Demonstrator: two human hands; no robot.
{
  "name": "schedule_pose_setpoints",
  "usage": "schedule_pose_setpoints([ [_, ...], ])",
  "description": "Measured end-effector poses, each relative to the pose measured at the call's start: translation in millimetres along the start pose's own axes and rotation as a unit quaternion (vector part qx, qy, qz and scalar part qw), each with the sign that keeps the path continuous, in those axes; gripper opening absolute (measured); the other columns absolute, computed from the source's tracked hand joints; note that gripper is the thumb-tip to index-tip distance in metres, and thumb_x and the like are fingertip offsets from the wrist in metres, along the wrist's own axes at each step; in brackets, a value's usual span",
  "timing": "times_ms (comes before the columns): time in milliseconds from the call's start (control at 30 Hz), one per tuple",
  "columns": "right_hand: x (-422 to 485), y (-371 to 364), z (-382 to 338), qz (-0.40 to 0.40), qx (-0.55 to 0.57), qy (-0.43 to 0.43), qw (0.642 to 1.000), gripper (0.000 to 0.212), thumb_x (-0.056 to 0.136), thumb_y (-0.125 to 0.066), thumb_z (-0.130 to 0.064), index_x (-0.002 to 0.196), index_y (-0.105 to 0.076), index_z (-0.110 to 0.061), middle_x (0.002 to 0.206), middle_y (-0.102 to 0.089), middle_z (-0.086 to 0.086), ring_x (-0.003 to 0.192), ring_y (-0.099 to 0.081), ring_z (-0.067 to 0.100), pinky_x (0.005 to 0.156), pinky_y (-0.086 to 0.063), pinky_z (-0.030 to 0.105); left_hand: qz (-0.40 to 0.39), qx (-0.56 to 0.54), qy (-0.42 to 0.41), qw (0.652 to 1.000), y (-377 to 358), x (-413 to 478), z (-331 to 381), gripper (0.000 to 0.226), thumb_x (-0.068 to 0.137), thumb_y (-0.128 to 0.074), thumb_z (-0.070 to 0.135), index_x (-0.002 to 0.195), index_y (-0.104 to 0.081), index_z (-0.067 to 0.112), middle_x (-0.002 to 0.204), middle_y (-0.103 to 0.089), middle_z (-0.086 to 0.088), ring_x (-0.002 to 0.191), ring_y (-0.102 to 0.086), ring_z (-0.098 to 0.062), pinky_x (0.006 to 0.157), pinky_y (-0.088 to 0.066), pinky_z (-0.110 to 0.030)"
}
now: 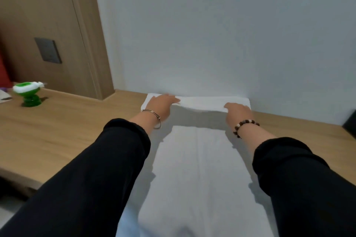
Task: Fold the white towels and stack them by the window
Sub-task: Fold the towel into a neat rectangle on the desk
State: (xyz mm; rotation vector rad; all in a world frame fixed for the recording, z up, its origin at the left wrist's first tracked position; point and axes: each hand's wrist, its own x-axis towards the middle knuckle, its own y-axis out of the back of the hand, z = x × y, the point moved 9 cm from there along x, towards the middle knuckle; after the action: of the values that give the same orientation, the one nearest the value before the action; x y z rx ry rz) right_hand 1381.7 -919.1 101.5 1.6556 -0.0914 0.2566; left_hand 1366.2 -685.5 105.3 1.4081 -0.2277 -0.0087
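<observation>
The left hand [161,106] pinches the raised far edge of the white towel [200,159], which lies back from both grips along the wooden table [57,131]. The right hand [238,111] pinches likewise. It looks soft, light and floppy, so the corners are probably best.

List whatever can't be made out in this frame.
All in the head view:
- Left hand on the white towel: the hand's own back hides its thumb, so its grip is unclear.
- Near end of the white towel: cut off by the bottom edge.
- Green and white object on the table: blurred, so what it is stays unclear.
- Dark object: cut off by the right edge.
</observation>
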Motion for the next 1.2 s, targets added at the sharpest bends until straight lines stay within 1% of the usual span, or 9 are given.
schedule_pose_setpoints([
  [200, -37, 55, 5, 0.105, 0.028, 0.016, 0.994, 0.041, 0.085, -0.038, 0.006, 0.112, -0.062, -0.013, 0.107, -0.062, 0.009, 0.097, -0.058, 0.03, 0.074, -0.041, 0.032, 0.073, 0.039, -0.056, 0.995, 51, -54, 36, 0.073, 0.082, -0.031, -0.015, 0.14, -0.045, 0.027, 0.151, -0.035, 0.001, 0.138, -0.032, -0.017, 0.11, -0.022, -0.034],
  [367, -88, 79, 3, 0.153, 0.02, 0.046, 0.987, 0.047, 0.079, -0.042, 0.007, 0.112, -0.066, -0.016, 0.109, -0.064, 0.008, 0.098, -0.059, 0.032, 0.078, -0.048, 0.038, 0.078, 0.158, -0.106, 0.979, 52, -104, 53, 0.062, 0.089, -0.034, -0.008, 0.138, -0.044, 0.028, 0.146, -0.041, 0.003, 0.14, -0.028, -0.015, 0.111, -0.018, -0.04],
  [433, -109, 70, 4, 0.09, -0.017, 0.057, 0.994, 0.045, 0.084, -0.044, 0.002, 0.12, -0.063, -0.018, 0.121, -0.062, 0.006, 0.109, -0.057, 0.03, 0.087, -0.048, 0.035, 0.025, 0.234, -0.105, 0.966, 37, -126, 51, 0.051, 0.096, -0.034, 0.006, 0.14, -0.039, 0.032, 0.146, -0.041, 0.007, 0.141, -0.026, -0.016, 0.111, -0.02, -0.043],
  [500, -134, 40, 7, -0.059, -0.025, 0.06, 0.996, 0.044, 0.094, -0.048, -0.021, 0.138, -0.047, -0.022, 0.14, -0.049, 0.003, 0.126, -0.047, 0.026, 0.099, -0.041, 0.035, -0.106, 0.228, -0.064, 0.966, 7, -151, 42, 0.046, 0.102, -0.03, 0.036, 0.147, -0.023, 0.036, 0.154, -0.028, 0.006, 0.144, -0.018, -0.019, 0.112, -0.019, -0.048],
  [567, -166, 4, 2, -0.209, -0.005, 0.083, 0.974, 0.075, 0.091, -0.051, -0.053, 0.151, -0.017, -0.023, 0.155, -0.025, 0.002, 0.141, -0.026, 0.025, 0.111, -0.029, 0.044, -0.229, 0.127, -0.027, 0.965, -26, -177, 39, 0.06, 0.097, -0.024, 0.059, 0.15, -0.009, 0.037, 0.159, -0.011, 0.004, 0.146, -0.009, -0.022, 0.113, -0.016, -0.053],
  [600, -179, -11, -3, -0.249, -0.002, 0.099, 0.963, 0.084, 0.089, -0.048, -0.061, 0.152, -0.007, -0.023, 0.159, -0.013, 0.001, 0.145, -0.015, 0.025, 0.113, -0.023, 0.047, -0.243, 0.093, -0.024, 0.965, -38, -184, 42, 0.064, 0.095, -0.024, 0.062, 0.151, -0.007, 0.036, 0.16, -0.006, 0.003, 0.146, -0.006, -0.022, 0.113, -0.015, -0.055],
  [700, -193, -36, -11, -0.24, -0.003, 0.105, 0.965, 0.077, 0.09, -0.026, -0.069, 0.152, 0.001, -0.032, 0.16, 0.011, -0.004, 0.147, 0.007, 0.021, 0.114, -0.007, 0.056, -0.173, 0.082, -0.007, 0.981, -54, -182, 41, 0.065, 0.093, -0.02, 0.065, 0.15, -0.001, 0.04, 0.16, 0.006, 0.006, 0.147, 0.004, -0.02, 0.112, -0.01, -0.06],
  [800, -182, -42, -7, -0.215, -0.017, 0.089, 0.972, 0.071, 0.091, -0.018, -0.068, 0.151, 0.001, -0.036, 0.16, 0.013, -0.006, 0.147, 0.009, 0.02, 0.113, -0.004, 0.059, -0.131, 0.089, 0.004, 0.987, -58, -170, 38, 0.06, 0.094, -0.017, 0.064, 0.149, -0.002, 0.043, 0.16, 0.005, 0.009, 0.147, 0.004, -0.018, 0.112, -0.008, -0.059],
  [1200, -89, -55, 11, -0.215, 0.031, 0.067, 0.974, 0.072, 0.089, -0.032, -0.069, 0.151, -0.009, -0.04, 0.16, 0.002, -0.01, 0.147, 0.002, 0.017, 0.115, -0.005, 0.055, -0.102, 0.025, 0.054, 0.993, -60, -97, 30, 0.061, 0.095, -0.023, 0.063, 0.15, -0.015, 0.038, 0.159, -0.007, 0.01, 0.147, -0.002, -0.016, 0.117, -0.003, -0.053],
])
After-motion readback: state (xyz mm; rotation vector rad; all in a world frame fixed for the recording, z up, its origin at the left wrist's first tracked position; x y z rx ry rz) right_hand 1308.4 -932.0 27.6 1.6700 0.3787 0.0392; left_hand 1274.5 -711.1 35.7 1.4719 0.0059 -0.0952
